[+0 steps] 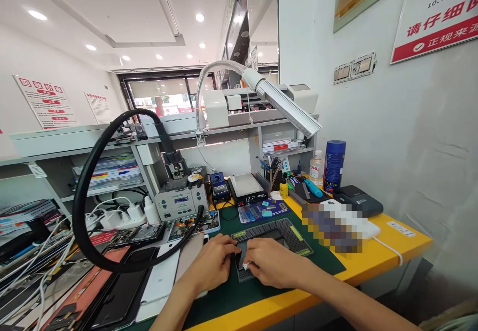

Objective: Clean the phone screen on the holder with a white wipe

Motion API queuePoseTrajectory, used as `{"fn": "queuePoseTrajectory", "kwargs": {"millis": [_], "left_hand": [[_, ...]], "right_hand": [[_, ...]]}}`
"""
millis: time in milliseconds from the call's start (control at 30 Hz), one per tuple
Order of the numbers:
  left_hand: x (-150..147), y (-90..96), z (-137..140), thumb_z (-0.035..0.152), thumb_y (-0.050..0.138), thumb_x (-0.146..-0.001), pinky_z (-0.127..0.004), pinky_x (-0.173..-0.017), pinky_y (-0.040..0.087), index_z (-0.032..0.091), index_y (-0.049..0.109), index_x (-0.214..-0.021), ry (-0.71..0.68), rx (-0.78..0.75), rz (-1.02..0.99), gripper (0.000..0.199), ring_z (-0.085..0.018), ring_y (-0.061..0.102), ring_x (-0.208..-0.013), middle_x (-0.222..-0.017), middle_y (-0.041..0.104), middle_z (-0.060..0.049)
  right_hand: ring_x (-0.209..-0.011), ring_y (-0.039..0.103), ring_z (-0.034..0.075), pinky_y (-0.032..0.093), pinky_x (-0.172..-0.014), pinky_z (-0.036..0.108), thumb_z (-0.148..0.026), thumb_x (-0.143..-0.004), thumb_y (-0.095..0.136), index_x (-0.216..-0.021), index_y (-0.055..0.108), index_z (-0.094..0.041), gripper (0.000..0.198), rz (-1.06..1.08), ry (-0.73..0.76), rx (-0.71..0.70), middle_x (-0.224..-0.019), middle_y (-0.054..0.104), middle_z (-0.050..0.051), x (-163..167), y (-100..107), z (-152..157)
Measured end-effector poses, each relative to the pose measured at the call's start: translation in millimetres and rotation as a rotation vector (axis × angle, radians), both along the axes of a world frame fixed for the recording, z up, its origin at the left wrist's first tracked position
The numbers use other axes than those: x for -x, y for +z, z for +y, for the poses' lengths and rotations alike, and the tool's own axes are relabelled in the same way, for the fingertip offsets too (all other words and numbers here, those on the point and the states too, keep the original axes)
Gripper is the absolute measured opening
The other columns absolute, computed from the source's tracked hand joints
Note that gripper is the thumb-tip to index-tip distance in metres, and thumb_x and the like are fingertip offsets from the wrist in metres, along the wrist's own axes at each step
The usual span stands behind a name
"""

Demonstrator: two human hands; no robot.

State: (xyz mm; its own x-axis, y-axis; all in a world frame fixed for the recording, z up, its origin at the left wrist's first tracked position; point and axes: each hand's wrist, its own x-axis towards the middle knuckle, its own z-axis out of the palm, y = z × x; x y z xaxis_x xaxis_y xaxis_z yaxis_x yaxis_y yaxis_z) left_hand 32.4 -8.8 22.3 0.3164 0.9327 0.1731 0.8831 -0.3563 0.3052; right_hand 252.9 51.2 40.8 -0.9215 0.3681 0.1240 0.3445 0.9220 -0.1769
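A dark, flat phone-like panel lies on a grey perforated work pad, partly hidden under both hands. My left hand is closed at the panel's left edge, with curled fingertips on it. Pinched in my right hand is a small crumpled white wipe, pressed close to the panel's surface. Beneath the pad spreads a dark green mat. Just left of my left hand lie a pale phone back and a white phone.
A black hose loops from the hot-air station at left. Phone parts with an open circuit board crowd that side. A lamp hangs overhead. Rightward are a yellow bottle, blue can and black case.
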Motion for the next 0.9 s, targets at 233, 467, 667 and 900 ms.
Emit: {"fn": "queuePoseTrajectory", "kwargs": {"millis": [233,467,667,900], "left_hand": [[-1.9,3.1,-2.1,0.003,0.046,-0.080,-0.036,-0.094,0.048,0.027,0.077,-0.107,-0.034,-0.020,-0.008,0.047,-0.025,0.062,-0.106,-0.112,0.070,-0.005],[-1.9,4.6,-1.8,0.001,0.044,-0.078,-0.034,-0.089,0.047,0.024,0.072,-0.098,-0.021,-0.023,0.002,0.041,-0.023,0.063,-0.100,-0.105,0.071,-0.004],[6.5,-0.9,-0.4,0.005,0.044,-0.083,-0.037,-0.099,0.048,0.023,0.050,-0.147,0.051,0.030,-0.059,0.067,-0.026,0.062,-0.115,-0.125,0.070,-0.007],[13.4,-11.3,7.0,0.004,0.042,-0.083,-0.040,-0.113,0.042,0.021,0.038,-0.156,0.055,0.066,-0.213,0.075,-0.025,0.056,-0.132,-0.136,0.068,-0.006]], "right_hand": [[-0.090,0.064,0.024,0.042,-0.071,0.031,-0.019,-0.096,0.053,-0.091,0.073,-0.015,0.022,-0.013,0.045,-0.023,-0.097,0.071,0.012,16.1,-4.3,-3.6],[-0.083,0.063,0.022,0.037,-0.064,0.031,-0.017,-0.092,0.054,-0.082,0.071,-0.017,0.020,-0.001,0.047,-0.018,-0.091,0.070,0.008,24.4,-7.0,0.8],[-0.084,0.065,0.023,0.037,-0.066,0.031,-0.017,-0.092,0.054,-0.084,0.072,-0.018,0.020,0.017,-0.008,-0.012,-0.092,0.071,0.008,30.3,-7.5,4.2],[-0.089,0.067,0.026,0.042,-0.072,0.031,-0.019,-0.095,0.052,-0.088,0.075,-0.016,0.024,0.012,-0.122,-0.007,-0.092,0.073,0.012,42.4,-7.4,10.8]]}}
